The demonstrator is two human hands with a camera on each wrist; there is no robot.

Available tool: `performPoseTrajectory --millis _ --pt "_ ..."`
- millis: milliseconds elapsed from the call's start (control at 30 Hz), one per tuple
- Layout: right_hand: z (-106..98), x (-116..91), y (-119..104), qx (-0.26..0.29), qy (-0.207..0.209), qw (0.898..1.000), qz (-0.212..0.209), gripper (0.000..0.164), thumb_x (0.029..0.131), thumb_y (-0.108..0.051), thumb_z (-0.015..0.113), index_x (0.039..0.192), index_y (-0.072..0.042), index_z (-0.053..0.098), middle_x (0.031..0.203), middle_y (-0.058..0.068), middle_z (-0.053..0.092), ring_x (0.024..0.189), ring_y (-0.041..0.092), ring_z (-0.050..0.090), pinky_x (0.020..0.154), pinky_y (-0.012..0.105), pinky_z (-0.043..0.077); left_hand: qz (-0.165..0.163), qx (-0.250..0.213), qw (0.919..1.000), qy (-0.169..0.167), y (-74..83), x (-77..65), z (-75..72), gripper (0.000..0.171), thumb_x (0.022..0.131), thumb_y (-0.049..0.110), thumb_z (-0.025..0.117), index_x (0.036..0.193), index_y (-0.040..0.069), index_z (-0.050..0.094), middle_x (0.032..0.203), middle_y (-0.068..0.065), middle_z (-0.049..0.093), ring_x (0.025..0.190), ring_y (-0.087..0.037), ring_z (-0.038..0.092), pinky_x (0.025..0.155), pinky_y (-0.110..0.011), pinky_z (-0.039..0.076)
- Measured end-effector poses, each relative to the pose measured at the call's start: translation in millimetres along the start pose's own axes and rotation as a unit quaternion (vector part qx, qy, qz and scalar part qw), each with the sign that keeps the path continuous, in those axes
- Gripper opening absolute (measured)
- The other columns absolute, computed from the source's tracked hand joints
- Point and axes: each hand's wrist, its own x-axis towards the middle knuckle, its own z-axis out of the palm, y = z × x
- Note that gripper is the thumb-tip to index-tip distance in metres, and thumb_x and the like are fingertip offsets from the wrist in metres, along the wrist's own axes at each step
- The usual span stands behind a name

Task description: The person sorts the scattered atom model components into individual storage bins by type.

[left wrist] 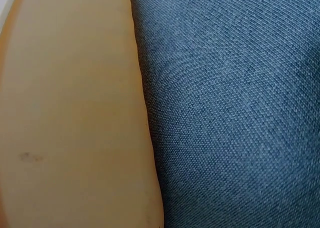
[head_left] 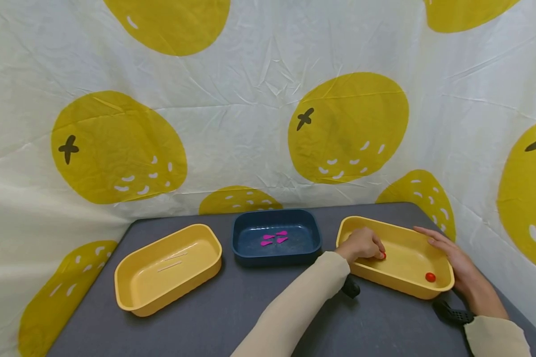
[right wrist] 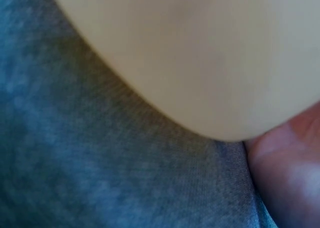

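Note:
My left hand (head_left: 363, 243) reaches over the near rim into the right yellow tray (head_left: 397, 285). Its thumb and fingers pinch a small red piece (head_left: 383, 256) low over the tray floor; the piece is partly covered by the fingertips. A second red piece (head_left: 431, 277), round and glossy, lies in the tray's near right corner. Against the outer right end of this tray rests my right hand (head_left: 459, 263), fingers extended along the wall. The right wrist view catches a blurred part of that hand (right wrist: 290, 173) beside the tray's wall (right wrist: 210, 62).
A dark blue tray (head_left: 277, 259) with several pink teardrop-shaped pieces (head_left: 282, 240) stands at the back middle. Left of it, another yellow tray (head_left: 178, 295) holds two thin pale sticks (head_left: 169, 267). A patterned cloth (head_left: 241, 144) hangs behind the dark grey table (head_left: 232, 307).

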Motion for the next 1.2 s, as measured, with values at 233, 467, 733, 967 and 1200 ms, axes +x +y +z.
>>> performPoseTrajectory --millis 233,467,733,967,1200 --pt "2.0 2.1 -1.5 -0.008 0.006 1.000 0.002 0.046 0.107 -0.016 0.025 0.153 -0.015 0.025 0.131 -0.022 0.055 0.109 0.003 0.062 0.087 0.024 0.054 -0.015 -0.029 0.9994 0.009 -1.3 0.7 -1.8 0.005 0.075 0.017 0.081 0.079 0.017 0.078 0.070 0.012 0.063 0.062 -0.006 0.051 0.053 -0.017 0.042" --pt "1.6 2.8 0.7 0.001 0.004 1.000 0.005 0.046 0.107 -0.016 0.025 0.153 -0.015 0.025 0.130 -0.021 0.056 0.108 0.005 0.063 0.086 0.026 0.055 -0.026 -0.052 0.9982 0.016 -3.1 1.6 -2.1 0.009 0.074 0.014 0.082 0.082 0.017 0.078 0.068 0.009 0.065 0.056 -0.008 0.055 0.051 -0.019 0.045" --pt "-0.1 1.1 4.3 0.019 -0.018 1.000 0.001 0.046 0.107 -0.014 0.021 0.153 -0.019 0.028 0.131 -0.018 0.056 0.109 0.010 0.063 0.085 0.030 0.056 -0.018 -0.060 0.9978 0.019 -3.0 0.0 -4.9 0.007 0.076 0.014 0.080 0.081 0.019 0.078 0.077 0.013 0.065 0.063 -0.008 0.052 0.052 -0.018 0.043" --pt "-4.8 0.1 2.8 0.011 -0.016 1.000 -0.001 0.046 0.107 -0.014 0.022 0.152 -0.020 0.029 0.130 -0.019 0.056 0.108 0.009 0.063 0.084 0.030 0.056 0.015 -0.077 0.9969 -0.004 0.3 -5.4 -17.9 0.007 0.081 0.017 0.077 0.089 0.016 0.077 0.076 0.011 0.066 0.065 -0.007 0.054 0.057 -0.018 0.045" --pt "-9.6 -3.3 1.2 0.027 -0.031 0.999 -0.013 0.047 0.107 -0.012 0.019 0.153 -0.020 0.029 0.132 -0.018 0.056 0.109 0.009 0.063 0.085 0.030 0.056 0.046 -0.145 0.9881 -0.022 1.7 -10.4 -29.3 0.016 0.083 0.016 0.076 0.098 0.013 0.077 0.080 0.007 0.071 0.066 -0.003 0.062 0.064 -0.020 0.052"
